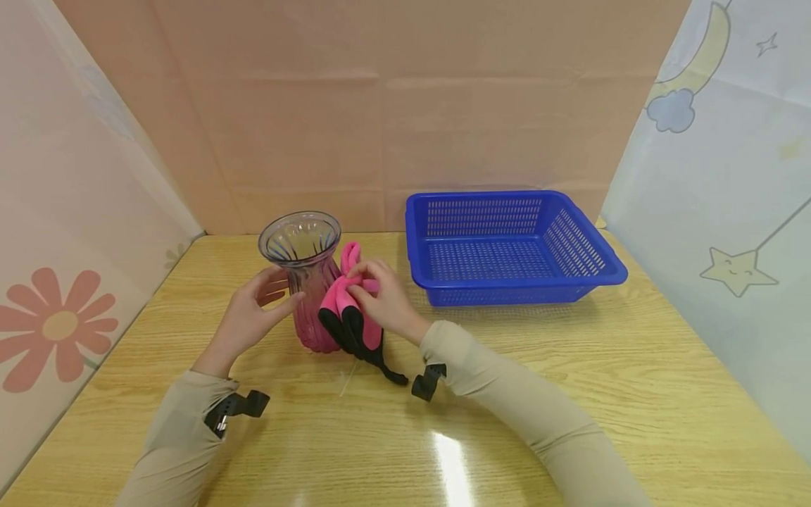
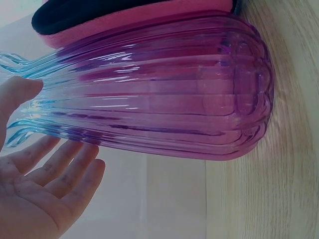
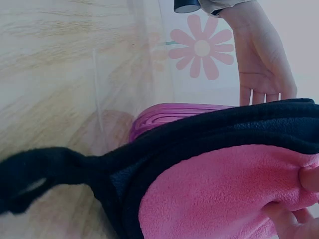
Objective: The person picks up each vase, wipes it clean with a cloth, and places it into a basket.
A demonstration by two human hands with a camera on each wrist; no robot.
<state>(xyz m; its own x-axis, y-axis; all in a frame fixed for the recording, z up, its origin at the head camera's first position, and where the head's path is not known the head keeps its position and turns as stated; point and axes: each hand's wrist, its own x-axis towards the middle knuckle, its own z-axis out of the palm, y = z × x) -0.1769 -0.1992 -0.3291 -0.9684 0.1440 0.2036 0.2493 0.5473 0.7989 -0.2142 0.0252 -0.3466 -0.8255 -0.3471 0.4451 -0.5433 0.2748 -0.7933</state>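
A ribbed glass vase (image 1: 310,296), clear bluish at the flared rim and pink lower down, stands upright on the table. My left hand (image 1: 250,317) is at its left side, thumb in front of the neck and fingers toward the back. In the left wrist view those fingers (image 2: 77,174) look fairly straight, their tips right at the glass edge. My right hand (image 1: 386,299) pinches a folded pink cloth (image 1: 370,331) with black trim against the vase's right side. A black loop trails from the cloth to the tabletop. The cloth partly hides the vase.
A blue plastic basket (image 1: 507,292) with slotted walls stands at the back right, near the peach backdrop (image 1: 380,127). Patterned sheets border the wooden table (image 1: 538,352) left and right. A thin clear strip (image 1: 347,378) lies in front of the vase.
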